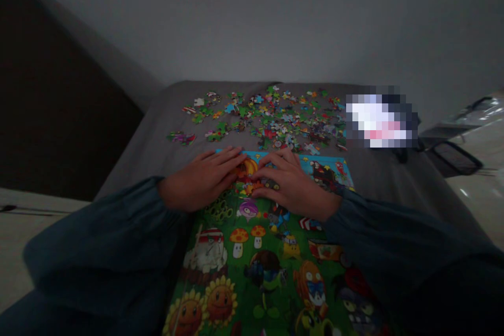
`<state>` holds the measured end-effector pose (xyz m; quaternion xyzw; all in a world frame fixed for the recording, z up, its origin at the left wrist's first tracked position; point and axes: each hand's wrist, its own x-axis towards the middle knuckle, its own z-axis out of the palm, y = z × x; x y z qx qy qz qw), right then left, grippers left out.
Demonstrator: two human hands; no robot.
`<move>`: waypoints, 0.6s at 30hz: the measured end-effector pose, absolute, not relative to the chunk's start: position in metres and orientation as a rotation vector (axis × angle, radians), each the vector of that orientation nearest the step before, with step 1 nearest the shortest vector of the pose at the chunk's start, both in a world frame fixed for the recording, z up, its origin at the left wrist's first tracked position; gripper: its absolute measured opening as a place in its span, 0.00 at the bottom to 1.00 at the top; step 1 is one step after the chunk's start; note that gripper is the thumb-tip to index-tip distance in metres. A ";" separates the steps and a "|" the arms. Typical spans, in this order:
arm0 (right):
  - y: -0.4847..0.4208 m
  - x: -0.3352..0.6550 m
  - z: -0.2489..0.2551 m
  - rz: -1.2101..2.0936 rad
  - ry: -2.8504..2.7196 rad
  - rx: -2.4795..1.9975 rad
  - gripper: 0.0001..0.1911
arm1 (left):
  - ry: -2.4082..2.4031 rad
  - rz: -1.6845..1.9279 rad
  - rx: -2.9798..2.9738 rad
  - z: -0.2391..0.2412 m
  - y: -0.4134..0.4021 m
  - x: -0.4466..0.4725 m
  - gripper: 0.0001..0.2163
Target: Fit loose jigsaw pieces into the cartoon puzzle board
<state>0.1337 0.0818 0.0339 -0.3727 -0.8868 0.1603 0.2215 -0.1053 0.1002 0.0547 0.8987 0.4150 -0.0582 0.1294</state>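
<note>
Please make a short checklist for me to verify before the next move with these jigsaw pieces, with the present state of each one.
1. Left hand flat on the cartoon jigsaw picture, no piece visible in it: ok.
2. Right hand flat on the same picture, no piece visible in it: ok.
3. Loose jigsaw pieces lying apart from the picture, on the grey fabric: ok.
4. Pieces sorted by colour: not ok, they are mixed.
5. Light bright enough: not ok, the scene is dim.
6. Blurred object beside the pieces: cannot tell what it is.
</note>
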 end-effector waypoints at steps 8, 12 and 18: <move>0.078 0.138 0.039 0.485 -2.514 -1.011 0.18 | 1.202 -0.174 2.607 0.055 0.102 -0.107 0.26; 0.075 0.141 0.041 0.482 -2.542 -1.001 0.18 | 1.187 -0.168 2.622 0.052 0.103 -0.110 0.26; 0.075 0.144 0.040 0.429 -2.525 -0.984 0.16 | 1.159 -0.111 2.633 0.049 0.104 -0.112 0.27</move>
